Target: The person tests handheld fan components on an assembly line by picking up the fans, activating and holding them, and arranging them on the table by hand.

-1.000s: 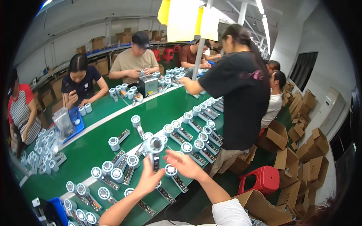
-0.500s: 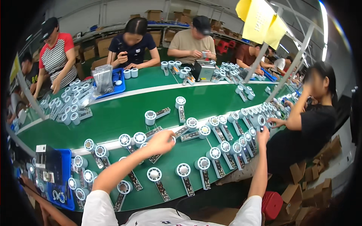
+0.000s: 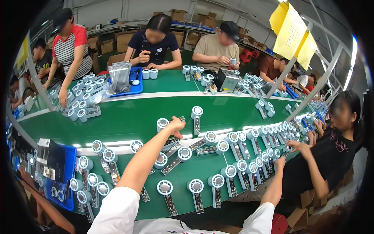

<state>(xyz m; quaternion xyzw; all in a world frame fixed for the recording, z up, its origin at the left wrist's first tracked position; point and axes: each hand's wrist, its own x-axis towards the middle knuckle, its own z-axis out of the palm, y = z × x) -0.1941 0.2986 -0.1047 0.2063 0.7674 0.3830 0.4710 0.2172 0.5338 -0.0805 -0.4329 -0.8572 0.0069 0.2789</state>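
Light-blue handheld fans with round grilled heads and exposed circuitry in the handles lie across the green bench. My left hand reaches over the centre, its fingers closed around the handle of a fan lying near the middle strip. My right hand is at the right end of the near rows, closed on the handle of another fan. A co-worker's hand touches that fan's head end. Between my arms, fans stand in a near row, among them one fan with its handle toward me.
A blue tray with a black box stands at the left. Across the bench, several people work beside heaped fans, a second blue tray and a silver box. Metal posts rise from the bench. Cardboard boxes lie lower right.
My left hand has moved forward from the near row to the fan beyond the strip. My right hand has lowered its fan toward the co-worker, whose hand now meets it. The view has shifted.
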